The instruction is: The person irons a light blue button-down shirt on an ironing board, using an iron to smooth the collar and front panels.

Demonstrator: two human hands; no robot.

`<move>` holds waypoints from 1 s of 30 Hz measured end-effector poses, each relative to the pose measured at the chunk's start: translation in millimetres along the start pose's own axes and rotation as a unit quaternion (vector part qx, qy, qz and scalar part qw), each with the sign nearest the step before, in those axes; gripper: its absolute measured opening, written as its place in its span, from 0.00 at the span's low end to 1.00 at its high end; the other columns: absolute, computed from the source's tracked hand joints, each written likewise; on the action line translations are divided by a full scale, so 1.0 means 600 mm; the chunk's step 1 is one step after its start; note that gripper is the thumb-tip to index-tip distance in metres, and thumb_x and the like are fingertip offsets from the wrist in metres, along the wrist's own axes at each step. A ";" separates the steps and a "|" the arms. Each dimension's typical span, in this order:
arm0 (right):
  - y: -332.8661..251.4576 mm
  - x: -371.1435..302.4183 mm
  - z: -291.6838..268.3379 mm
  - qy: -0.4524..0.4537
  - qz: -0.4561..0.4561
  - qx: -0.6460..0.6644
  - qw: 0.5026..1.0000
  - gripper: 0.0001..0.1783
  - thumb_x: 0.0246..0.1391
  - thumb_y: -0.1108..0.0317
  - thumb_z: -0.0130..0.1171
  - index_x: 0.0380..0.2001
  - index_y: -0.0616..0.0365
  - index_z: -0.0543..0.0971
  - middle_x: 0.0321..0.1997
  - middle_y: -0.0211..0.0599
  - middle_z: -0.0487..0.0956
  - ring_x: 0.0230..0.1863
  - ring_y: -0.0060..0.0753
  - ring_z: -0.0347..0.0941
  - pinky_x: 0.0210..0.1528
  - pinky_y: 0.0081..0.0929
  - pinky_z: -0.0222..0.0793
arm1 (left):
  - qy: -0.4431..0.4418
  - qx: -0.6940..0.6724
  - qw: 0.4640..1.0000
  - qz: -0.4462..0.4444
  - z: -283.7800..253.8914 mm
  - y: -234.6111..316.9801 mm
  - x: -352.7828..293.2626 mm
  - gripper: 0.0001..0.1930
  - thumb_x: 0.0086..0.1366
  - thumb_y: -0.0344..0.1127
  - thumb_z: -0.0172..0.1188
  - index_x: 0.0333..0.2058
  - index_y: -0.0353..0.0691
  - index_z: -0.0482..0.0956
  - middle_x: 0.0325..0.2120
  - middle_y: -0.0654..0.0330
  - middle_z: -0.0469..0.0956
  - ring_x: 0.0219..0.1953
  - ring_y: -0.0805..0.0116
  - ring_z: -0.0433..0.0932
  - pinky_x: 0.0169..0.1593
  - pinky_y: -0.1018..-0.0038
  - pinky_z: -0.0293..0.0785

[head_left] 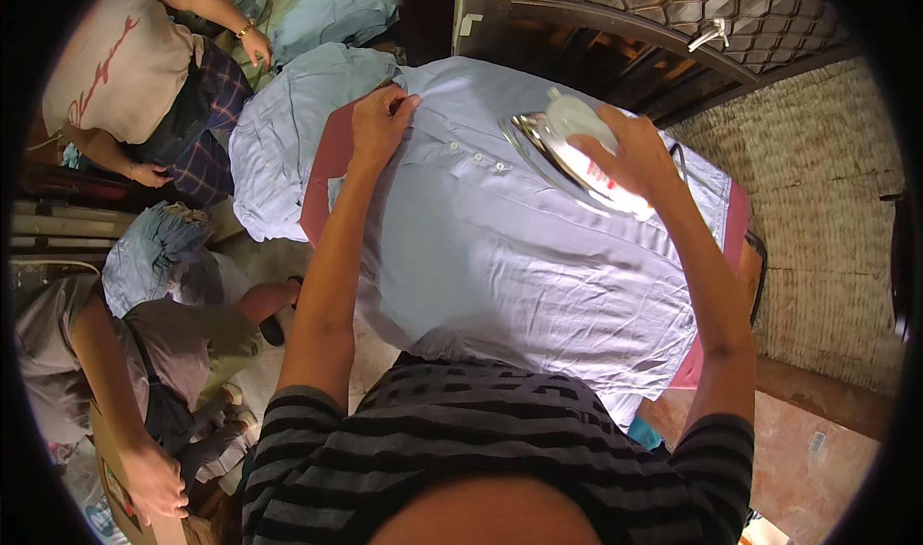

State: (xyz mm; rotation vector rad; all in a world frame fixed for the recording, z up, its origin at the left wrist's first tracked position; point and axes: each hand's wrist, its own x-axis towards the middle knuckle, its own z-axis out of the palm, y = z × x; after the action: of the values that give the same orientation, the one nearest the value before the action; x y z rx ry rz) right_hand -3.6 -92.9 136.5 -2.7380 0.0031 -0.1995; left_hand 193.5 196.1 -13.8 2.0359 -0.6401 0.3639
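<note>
A light blue buttoned shirt point(538, 276) lies spread over a red-edged ironing board point(327, 165). My right hand point(625, 151) is wrapped round the handle of a clothes iron point(577, 165), which rests on the shirt right of the button row. The iron has a shiny metal base and a pale, see-through part at its front. At the upper left of the shirt, my left hand point(383, 122) pinches the cloth, fingers closed. Wrinkles run across the lower right of the shirt, while the lower left looks smoother.
Piled blue garments point(298, 132) hang beside the board's left end, with more blue cloth point(332, 12) behind. Two other people are at the left, one standing and one near a cardboard box point(120, 468). A dark lattice door point(663, 26) stands beyond the board; a woven wall point(827, 218) is at right.
</note>
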 end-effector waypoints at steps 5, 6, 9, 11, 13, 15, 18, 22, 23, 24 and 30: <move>-0.018 -0.083 0.010 -0.064 0.082 -0.005 0.995 0.25 0.54 0.43 0.66 0.37 0.57 0.78 0.24 0.47 0.81 0.28 0.50 0.81 0.32 0.40 0.74 | -0.002 -0.001 1.000 -0.010 -0.009 0.001 -0.007 0.15 0.59 0.42 0.69 0.33 0.34 0.80 0.27 0.53 0.80 0.31 0.54 0.78 0.36 0.63 0.72; -0.012 -0.087 0.021 -0.037 0.059 -0.013 0.997 0.26 0.54 0.44 0.67 0.36 0.58 0.77 0.21 0.46 0.80 0.24 0.48 0.80 0.28 0.38 0.72 | 0.007 0.002 1.000 -0.002 -0.014 -0.001 -0.010 0.16 0.59 0.44 0.69 0.34 0.34 0.80 0.30 0.52 0.80 0.34 0.53 0.78 0.38 0.61 0.72; -0.019 -0.082 0.015 -0.059 0.104 -0.024 0.993 0.25 0.54 0.44 0.66 0.37 0.56 0.78 0.29 0.49 0.83 0.33 0.52 0.82 0.35 0.42 0.75 | 0.054 0.178 0.980 0.066 -0.034 0.028 -0.068 0.20 0.58 0.48 0.69 0.38 0.36 0.79 0.36 0.52 0.78 0.41 0.50 0.75 0.43 0.57 0.69; -0.026 -0.086 0.014 -0.063 0.115 -0.010 0.991 0.24 0.54 0.45 0.67 0.36 0.57 0.78 0.29 0.49 0.82 0.32 0.53 0.81 0.34 0.42 0.75 | 0.018 0.222 0.975 -0.007 -0.070 0.032 -0.113 0.22 0.57 0.51 0.69 0.38 0.37 0.79 0.37 0.51 0.76 0.43 0.49 0.74 0.44 0.56 0.68; -0.025 -0.098 0.019 -0.048 0.104 0.009 0.993 0.23 0.54 0.47 0.67 0.35 0.57 0.77 0.28 0.49 0.82 0.31 0.54 0.80 0.33 0.43 0.74 | 0.029 0.224 0.974 -0.023 -0.092 0.033 -0.142 0.21 0.57 0.52 0.69 0.34 0.39 0.79 0.35 0.54 0.75 0.40 0.50 0.73 0.43 0.57 0.67; -0.012 -0.092 0.015 -0.060 0.093 -0.002 0.994 0.23 0.53 0.47 0.68 0.34 0.57 0.76 0.27 0.49 0.81 0.30 0.54 0.80 0.32 0.43 0.74 | 0.019 0.206 0.978 -0.012 -0.094 0.030 -0.136 0.19 0.58 0.49 0.70 0.33 0.38 0.78 0.30 0.54 0.75 0.37 0.51 0.73 0.41 0.57 0.67; -0.018 -0.101 0.021 -0.057 0.051 0.004 0.997 0.23 0.51 0.49 0.70 0.32 0.58 0.75 0.25 0.49 0.80 0.27 0.55 0.79 0.29 0.40 0.72 | 0.024 0.194 0.981 -0.015 -0.095 0.024 -0.131 0.14 0.60 0.43 0.68 0.30 0.38 0.77 0.25 0.55 0.75 0.31 0.53 0.73 0.35 0.58 0.66; -0.026 -0.103 0.019 -0.064 0.030 0.015 0.997 0.23 0.51 0.50 0.71 0.30 0.58 0.74 0.24 0.48 0.79 0.24 0.52 0.78 0.26 0.37 0.70 | 0.046 0.152 0.987 -0.019 -0.093 -0.002 -0.115 0.13 0.61 0.42 0.66 0.27 0.39 0.76 0.23 0.56 0.75 0.29 0.52 0.73 0.34 0.58 0.65; -0.030 -0.096 0.022 -0.066 0.028 0.006 0.997 0.22 0.52 0.52 0.71 0.30 0.58 0.73 0.23 0.48 0.79 0.23 0.50 0.77 0.25 0.36 0.69 | 0.045 0.148 0.988 -0.022 -0.092 -0.004 -0.115 0.13 0.61 0.42 0.66 0.27 0.40 0.76 0.23 0.57 0.75 0.29 0.52 0.73 0.34 0.57 0.65; -0.033 -0.094 0.024 -0.070 0.025 -0.003 0.997 0.22 0.52 0.53 0.71 0.29 0.59 0.72 0.22 0.48 0.78 0.22 0.48 0.77 0.24 0.34 0.68 | 0.030 0.136 0.990 -0.028 -0.089 -0.004 -0.118 0.13 0.61 0.42 0.66 0.28 0.39 0.76 0.23 0.56 0.76 0.30 0.51 0.74 0.35 0.57 0.66; -0.035 -0.097 0.033 -0.085 0.015 0.040 0.995 0.22 0.48 0.54 0.73 0.31 0.59 0.74 0.25 0.49 0.80 0.27 0.56 0.78 0.29 0.40 0.71 | -0.041 0.071 0.996 -0.023 -0.147 -0.002 -0.117 0.15 0.59 0.42 0.68 0.32 0.36 0.78 0.28 0.53 0.79 0.34 0.50 0.76 0.38 0.59 0.70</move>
State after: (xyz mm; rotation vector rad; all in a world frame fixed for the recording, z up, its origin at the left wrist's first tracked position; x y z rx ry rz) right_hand -59.1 -64.1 118.5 -2.6637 -0.0102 0.0417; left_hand 136.5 292.8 -3.4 2.2065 -0.6304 0.3075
